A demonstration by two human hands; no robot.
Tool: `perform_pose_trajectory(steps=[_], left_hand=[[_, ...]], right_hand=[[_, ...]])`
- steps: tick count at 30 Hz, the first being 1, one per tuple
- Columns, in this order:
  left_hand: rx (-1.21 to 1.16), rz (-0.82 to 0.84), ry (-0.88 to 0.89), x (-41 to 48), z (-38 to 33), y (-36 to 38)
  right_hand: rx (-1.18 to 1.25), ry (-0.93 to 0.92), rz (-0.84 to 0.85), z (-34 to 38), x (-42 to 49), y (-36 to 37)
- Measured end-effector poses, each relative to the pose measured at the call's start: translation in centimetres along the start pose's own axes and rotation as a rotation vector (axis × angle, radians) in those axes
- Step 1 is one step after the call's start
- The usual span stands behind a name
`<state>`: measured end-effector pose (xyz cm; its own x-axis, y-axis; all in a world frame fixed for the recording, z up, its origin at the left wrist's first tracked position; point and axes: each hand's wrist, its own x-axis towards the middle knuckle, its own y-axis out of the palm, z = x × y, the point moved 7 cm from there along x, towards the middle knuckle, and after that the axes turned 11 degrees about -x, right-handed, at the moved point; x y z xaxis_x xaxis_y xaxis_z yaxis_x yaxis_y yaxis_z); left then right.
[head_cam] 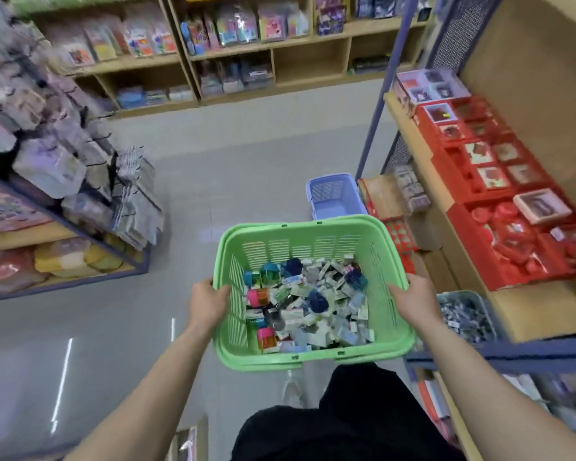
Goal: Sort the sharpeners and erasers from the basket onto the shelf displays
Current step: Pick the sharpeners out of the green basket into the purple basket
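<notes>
I carry a green plastic basket [300, 232] in front of me above the shop floor. My left hand [207, 302] grips its left rim and my right hand [414, 301] grips its right rim. Inside lies a jumble of several small boxed erasers [316, 314] in white packets. Mixed among them are round sharpeners: pink ones [258, 297] and teal ones [268, 272] on the left, dark blue ones [316, 301] in the middle.
A wooden shelf with red gift boxes [499, 194] runs along my right. A blue basket [333, 196] stands on the floor ahead. A bin of small grey items [466, 316] sits low right. Packet racks [64, 154] fill the left; more shelves [233, 44] face me.
</notes>
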<state>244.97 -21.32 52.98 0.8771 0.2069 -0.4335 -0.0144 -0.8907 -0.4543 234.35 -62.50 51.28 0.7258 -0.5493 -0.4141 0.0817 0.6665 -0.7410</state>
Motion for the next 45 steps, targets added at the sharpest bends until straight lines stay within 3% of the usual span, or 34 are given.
perform_pose_trajectory(steps=[13,21,25,29,36,45], left_hand=[[0.161,0.117,0.131,26.0,-22.0,12.3],[0.266,0.200,0.282,37.3,-36.5,20.0],[0.332,0.321,0.330,43.8,-41.1,25.6],[0.445,0.482,0.386,49.9,-44.5,32.0],[0.687,0.750,0.502,55.8,-48.1,40.7],[0.879,1.017,0.641,50.4,-43.7,46.3]], right_hand=[[0.134,0.140,-0.088,9.1,26.8,-3.2],[0.197,0.283,-0.182,13.6,36.9,-7.2],[0.235,0.425,-0.231,14.5,40.9,-6.7],[0.214,0.579,-0.327,15.2,42.4,-5.4],[0.405,0.911,-0.454,18.0,39.9,-0.6],[0.580,1.192,-0.517,15.1,30.0,6.9]])
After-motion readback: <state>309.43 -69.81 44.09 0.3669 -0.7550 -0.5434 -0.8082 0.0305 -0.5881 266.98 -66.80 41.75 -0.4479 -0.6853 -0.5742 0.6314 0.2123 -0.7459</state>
